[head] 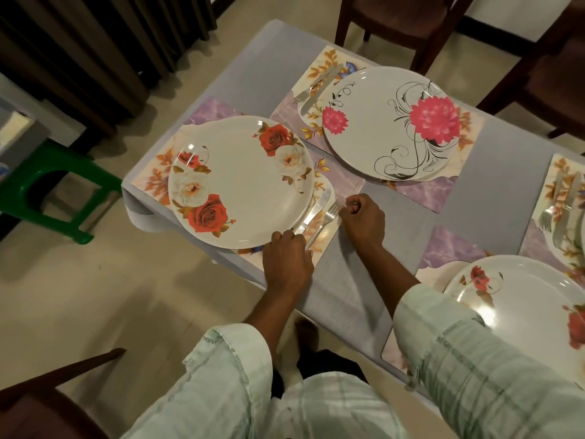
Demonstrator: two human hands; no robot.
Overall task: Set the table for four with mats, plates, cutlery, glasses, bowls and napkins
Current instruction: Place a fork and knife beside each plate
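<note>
Hands at round white rose-print plate (240, 182): left hand (286, 261) grips steel knife (313, 213) handle beside plate rim; right hand (362, 221), fingers curled, pinches steel fork (326, 221) tines just beyond knife.

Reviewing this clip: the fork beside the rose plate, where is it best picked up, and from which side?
Probably the fork by its lower handle, from the near table edge. It lies flat with tines pointing away; the knife crowds its plate side, and the left hand already covers that end.
</note>
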